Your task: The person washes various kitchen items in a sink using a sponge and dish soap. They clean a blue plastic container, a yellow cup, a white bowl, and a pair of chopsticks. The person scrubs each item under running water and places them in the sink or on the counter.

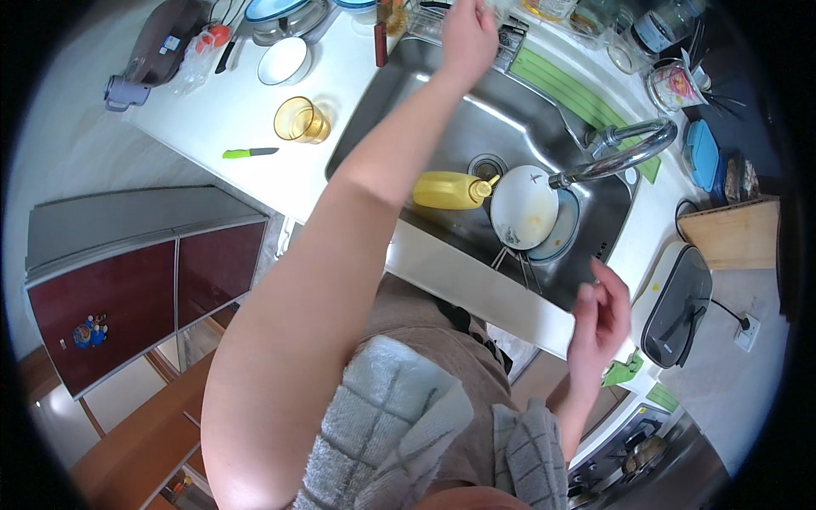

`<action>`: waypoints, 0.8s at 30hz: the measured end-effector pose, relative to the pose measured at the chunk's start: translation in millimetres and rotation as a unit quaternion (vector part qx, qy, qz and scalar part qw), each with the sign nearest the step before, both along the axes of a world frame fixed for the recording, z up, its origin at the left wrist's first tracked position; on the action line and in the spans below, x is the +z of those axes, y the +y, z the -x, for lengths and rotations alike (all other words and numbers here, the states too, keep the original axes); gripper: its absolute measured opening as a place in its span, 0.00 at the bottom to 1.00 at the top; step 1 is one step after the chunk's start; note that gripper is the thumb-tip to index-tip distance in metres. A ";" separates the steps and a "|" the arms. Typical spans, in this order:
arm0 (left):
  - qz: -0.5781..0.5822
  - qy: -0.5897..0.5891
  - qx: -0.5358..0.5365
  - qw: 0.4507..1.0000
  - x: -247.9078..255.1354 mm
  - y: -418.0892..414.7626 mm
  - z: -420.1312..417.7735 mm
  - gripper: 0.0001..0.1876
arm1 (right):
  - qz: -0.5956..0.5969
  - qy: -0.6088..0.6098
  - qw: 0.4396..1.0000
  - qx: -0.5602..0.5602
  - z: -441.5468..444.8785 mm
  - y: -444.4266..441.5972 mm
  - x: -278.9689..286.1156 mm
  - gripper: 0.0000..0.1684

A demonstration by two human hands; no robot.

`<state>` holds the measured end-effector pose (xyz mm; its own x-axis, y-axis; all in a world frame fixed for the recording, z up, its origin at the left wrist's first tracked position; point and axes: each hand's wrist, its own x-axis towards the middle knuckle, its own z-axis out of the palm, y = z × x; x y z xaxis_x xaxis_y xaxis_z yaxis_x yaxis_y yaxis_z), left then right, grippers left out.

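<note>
My left hand [470, 38] reaches over the far edge of the steel sink [503, 121], at the top of the view. Its fingertips are partly cut off there, so whether it holds anything is unclear. My right hand [599, 312] hovers over the sink's near right corner, fingers bent and apart, with nothing in it. Between them, a yellow plastic bottle [446, 190] with a pump or spout lies on its side in the sink. Beside it a white dish [519, 207] with food residue overlaps a bluish glass dish [566, 229]. Thin metal prongs [524, 269] stick out beneath them.
The curved chrome faucet [618, 162] extends over the dishes. On the left counter are an amber glass [301, 120], a white bowl [285, 62] and a green-handled knife [250, 153]. Jars [656, 32] line the far right ledge; a dark-lidded appliance [676, 306] sits right of the sink.
</note>
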<state>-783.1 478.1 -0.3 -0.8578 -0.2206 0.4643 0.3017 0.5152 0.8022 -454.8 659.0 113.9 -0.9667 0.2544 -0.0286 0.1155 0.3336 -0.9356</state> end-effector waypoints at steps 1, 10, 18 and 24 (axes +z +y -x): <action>-0.063 0.031 -0.021 0.997 1.6 3.1 -18.6 0.09 | 0.070 -0.010 0.997 0.018 7.1 1.7 -15.8 0.18; 0.156 -0.112 -0.328 0.925 -53.2 26.4 -265.5 0.07 | 0.673 -0.195 0.713 0.002 40.0 -22.6 -158.1 0.25; 0.197 -0.158 -0.307 0.918 -46.8 10.5 -304.2 0.13 | 0.538 -0.303 0.780 -0.100 22.0 -15.8 -222.1 0.15; 0.189 -0.146 -0.189 0.953 -43.6 1.4 -266.3 0.13 | 0.523 -0.312 0.766 -0.207 35.4 24.4 -228.8 0.17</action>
<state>-516.8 479.5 -43.9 -0.9478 0.2645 0.1779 0.3144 0.6827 0.6596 -490.2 683.4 -114.8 -0.5252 0.0571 -0.8491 0.5421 -0.7467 -0.3855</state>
